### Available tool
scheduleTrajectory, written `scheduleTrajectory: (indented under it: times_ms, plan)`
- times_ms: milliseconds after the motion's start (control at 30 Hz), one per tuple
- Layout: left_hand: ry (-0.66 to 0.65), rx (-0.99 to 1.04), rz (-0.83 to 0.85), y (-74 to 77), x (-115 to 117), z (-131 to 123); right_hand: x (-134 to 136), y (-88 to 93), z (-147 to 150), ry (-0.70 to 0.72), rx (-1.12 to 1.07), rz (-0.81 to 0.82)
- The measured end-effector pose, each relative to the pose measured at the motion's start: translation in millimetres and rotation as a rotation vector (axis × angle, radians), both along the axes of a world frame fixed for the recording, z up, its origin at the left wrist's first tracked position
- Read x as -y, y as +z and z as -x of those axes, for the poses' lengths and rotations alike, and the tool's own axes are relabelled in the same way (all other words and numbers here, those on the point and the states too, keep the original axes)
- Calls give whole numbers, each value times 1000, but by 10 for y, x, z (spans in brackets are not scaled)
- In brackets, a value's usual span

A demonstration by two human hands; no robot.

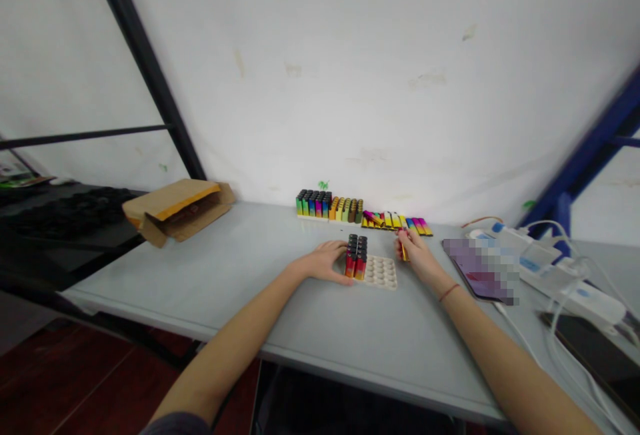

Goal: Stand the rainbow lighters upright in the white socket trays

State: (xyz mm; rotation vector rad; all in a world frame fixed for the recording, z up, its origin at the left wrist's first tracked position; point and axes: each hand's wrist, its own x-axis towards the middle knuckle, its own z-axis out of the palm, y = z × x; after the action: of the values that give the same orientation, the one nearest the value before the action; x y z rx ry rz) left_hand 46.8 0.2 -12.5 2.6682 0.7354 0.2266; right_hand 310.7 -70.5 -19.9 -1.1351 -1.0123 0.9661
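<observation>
Yellow and red bands colour the slim lighter (404, 253) pinched in the right grip (417, 255), with fingers and thumb closed around it. Its long axis stands close to upright, tipped only slightly. Its lower end is at or just above the grey table (210, 275), and this view does not settle which.

Toward 9 o'clock from that lighter lies the white moulded tray (381, 273), a flat slab of round hollows. The hollows on its right side show empty, and they sit nearer the right grip than the left one. A tight block of upright lighters (356, 256), with black tops and red-orange bodies, stands in the tray's left part. The left grip (325, 261) rests open and palm down on the table, its fingers (344, 279) reaching the tray's left edge and holding nothing that shows.

Farther out, at 12 o'clock from the tray, a colour-graded row of upright lighters (325, 205) stands near the wall, and at 1 o'clock more lighters lie flat in a loose line (395, 221). An open cardboard box (177, 211) sits at 10 o'clock near the table's left end. At 3 o'clock, beyond the right grip, lies a flat screen device (480, 268), blurred out, and past it a white power strip (530, 255) trails cables. A red cord bracelet (449, 292) circles the right wrist.
</observation>
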Motion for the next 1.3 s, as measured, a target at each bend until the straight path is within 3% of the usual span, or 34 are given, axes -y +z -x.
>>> scheduleTrajectory:
  times_ms: [167,367,767,1100,1300]
  plan:
    - [1,-11,-1,14,10,3,-11,22,61,-96,-23,-99]
    - [-8,14,-10,15,19,3,-40,56,128,-143,-61,112]
    - [-4,9,5,8,5,4,7,106,187,-304,-166,155]
    - [-15,30,1,16,14,13,-3,24,171,-314,-121,124]
    - [-14,31,9,-4,1,13,1,64,175,-317,-155,144]
